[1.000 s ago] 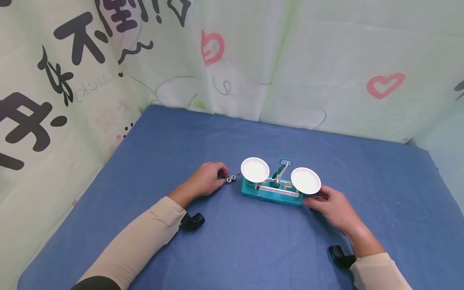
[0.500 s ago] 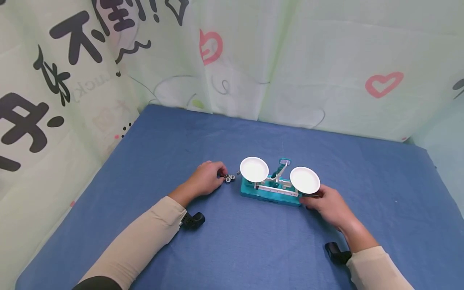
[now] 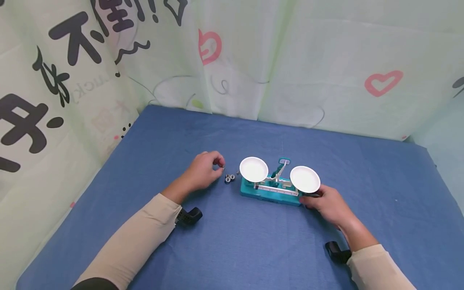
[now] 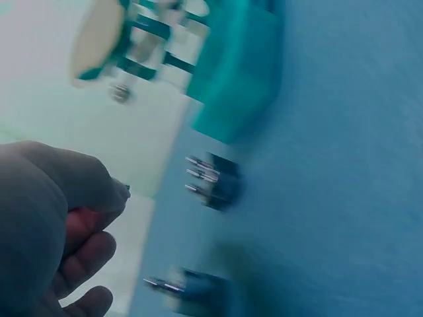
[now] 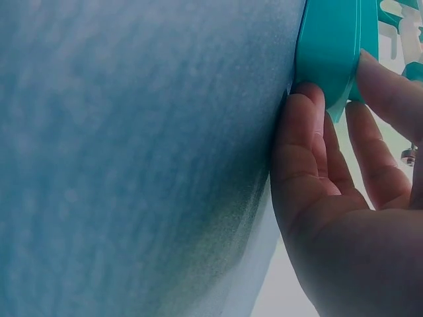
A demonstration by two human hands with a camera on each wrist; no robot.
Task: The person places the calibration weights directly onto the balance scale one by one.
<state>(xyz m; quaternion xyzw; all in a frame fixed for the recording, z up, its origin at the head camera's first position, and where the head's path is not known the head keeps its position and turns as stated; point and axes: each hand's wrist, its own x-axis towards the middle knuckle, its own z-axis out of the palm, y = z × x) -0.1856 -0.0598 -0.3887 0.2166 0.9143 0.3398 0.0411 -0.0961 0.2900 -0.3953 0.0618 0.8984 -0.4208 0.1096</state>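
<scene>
A teal balance scale (image 3: 271, 196) with two white pans stands on the blue cloth. My right hand (image 3: 328, 207) grips the right end of its base, thumb on top and fingers against the end and lower edge, as the right wrist view shows. Left of the scale is my left hand (image 3: 203, 171), raised a little, with a tiny metal weight (image 3: 223, 167) pinched between thumb and forefinger; most of it is hidden. Several small knobbed weights (image 4: 215, 181) stand on the cloth between that hand and the scale. The left wrist view is blurred.
Blue cloth (image 3: 232, 245) covers the table. A pale printed curtain (image 3: 319, 60) rises along its back and left edges. Another knobbed weight (image 4: 198, 290) stands apart from the cluster in the left wrist view.
My left hand has lifted from the weight cluster and moved slightly back and left, a tiny weight in its fingertips. My right hand stays on the scale's base.
</scene>
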